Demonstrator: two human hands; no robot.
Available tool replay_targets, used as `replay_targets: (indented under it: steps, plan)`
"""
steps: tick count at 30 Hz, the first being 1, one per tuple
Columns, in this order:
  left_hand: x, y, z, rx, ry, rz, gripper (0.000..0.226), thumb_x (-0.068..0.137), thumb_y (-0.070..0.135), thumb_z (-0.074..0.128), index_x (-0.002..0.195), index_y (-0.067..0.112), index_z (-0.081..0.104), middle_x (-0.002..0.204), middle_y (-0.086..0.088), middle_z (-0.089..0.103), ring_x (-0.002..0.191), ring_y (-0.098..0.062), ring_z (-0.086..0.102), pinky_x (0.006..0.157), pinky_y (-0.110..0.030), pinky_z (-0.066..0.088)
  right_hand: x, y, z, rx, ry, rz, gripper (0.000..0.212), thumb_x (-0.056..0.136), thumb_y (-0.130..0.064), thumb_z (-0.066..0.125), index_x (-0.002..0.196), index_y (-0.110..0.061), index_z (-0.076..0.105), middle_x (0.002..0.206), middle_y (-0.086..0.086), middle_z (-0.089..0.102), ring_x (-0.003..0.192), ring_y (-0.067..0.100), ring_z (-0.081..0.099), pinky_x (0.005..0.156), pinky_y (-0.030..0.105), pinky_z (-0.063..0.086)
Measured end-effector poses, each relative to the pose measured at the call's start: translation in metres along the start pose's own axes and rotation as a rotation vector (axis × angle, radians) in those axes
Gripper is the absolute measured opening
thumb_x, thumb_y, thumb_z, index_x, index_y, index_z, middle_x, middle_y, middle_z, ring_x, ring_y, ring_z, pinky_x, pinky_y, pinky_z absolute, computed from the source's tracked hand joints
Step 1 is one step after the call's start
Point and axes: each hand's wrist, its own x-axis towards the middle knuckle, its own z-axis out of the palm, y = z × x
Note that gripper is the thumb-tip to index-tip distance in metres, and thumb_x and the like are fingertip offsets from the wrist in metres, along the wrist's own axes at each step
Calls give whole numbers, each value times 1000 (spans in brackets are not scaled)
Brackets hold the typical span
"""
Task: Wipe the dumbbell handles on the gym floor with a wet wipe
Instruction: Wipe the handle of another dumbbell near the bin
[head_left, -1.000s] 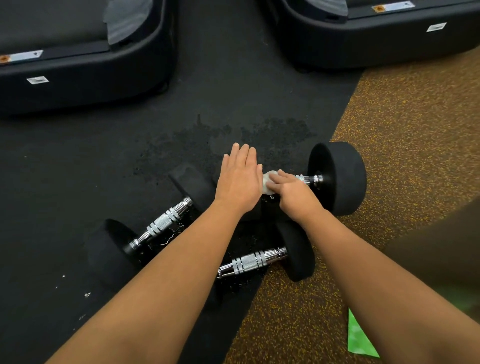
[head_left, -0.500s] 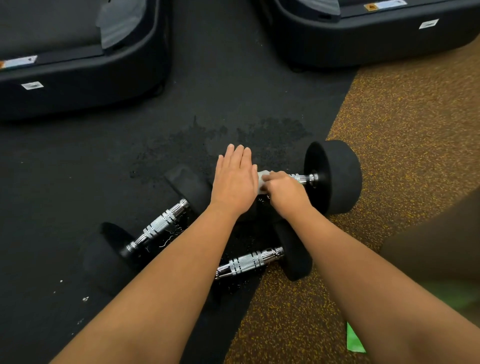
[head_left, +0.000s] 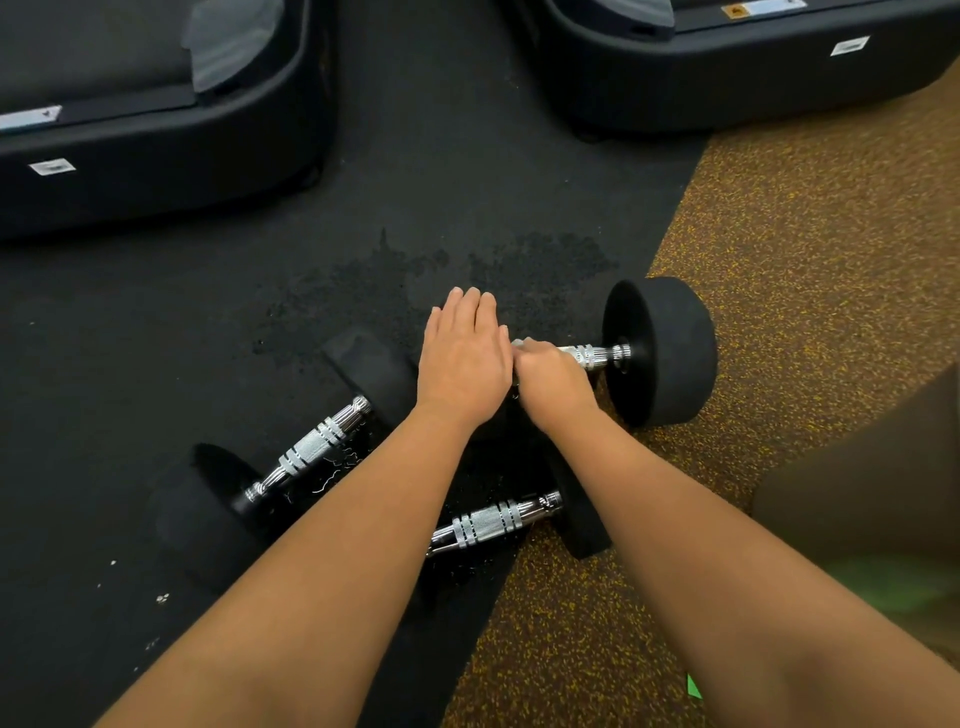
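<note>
Here, the far dumbbell (head_left: 660, 353), two round black rubber heads joined by a knurled chrome handle (head_left: 597, 356), lies crosswise on the gym floor. Its right head rests where the black rubber mat (head_left: 156, 322) meets the brown speckled flooring (head_left: 805, 260). The right hand (head_left: 553, 384) is clamped over the left part of that handle, fingers curled down around it. A sliver of white wet wipe (head_left: 520, 344) shows at the knuckles, pinched between hand and metal. The left hand (head_left: 465, 358) lies flat just beside it, its thumb edge touching the right hand, fingers straight and held together. Its palm presses down over the dumbbell's left head, which is almost wholly hidden beneath it. Both forearms are bare.

Nearer the camera lie two more dumbbells of the same kind. The left dumbbell (head_left: 311, 447) runs diagonally on the mat. The near dumbbell (head_left: 493, 519) lies partly under the left forearm, its right head at the edge of the brown flooring. A darker wet patch (head_left: 441, 270) marks the mat just beyond the hands. A black machine base (head_left: 156, 171) stands at the upper left and a second machine base (head_left: 727, 88) at the upper right, each bearing a small white label. A green scrap (head_left: 693, 686) shows at the lower right, beside the right forearm.
</note>
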Motion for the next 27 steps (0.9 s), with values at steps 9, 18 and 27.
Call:
replay_targets:
  steps: [9,18,27]
  plan:
    - [2,1,-3,36,6,22,46,96,28,37,135,3,43,138,-12,46,135,-28,36,110,-43,31,-3,14,-13,-98,-23,108,17,88,-4,52,102,-6,60,101,10,62,95,26,57,82,33,43]
    - [0,0,-3,36,-4,14,46,97,28,37,137,5,41,141,-11,43,137,-26,33,112,-43,29,11,12,-11,-137,-167,-31,30,89,-10,52,119,-7,54,117,12,55,110,27,49,93,35,41]
    - [0,0,-3,14,14,22,46,95,26,42,134,2,44,137,-14,47,134,-30,37,109,-45,33,21,12,-7,-283,-242,92,35,85,-18,57,117,-5,53,116,14,56,109,30,49,96,40,39]
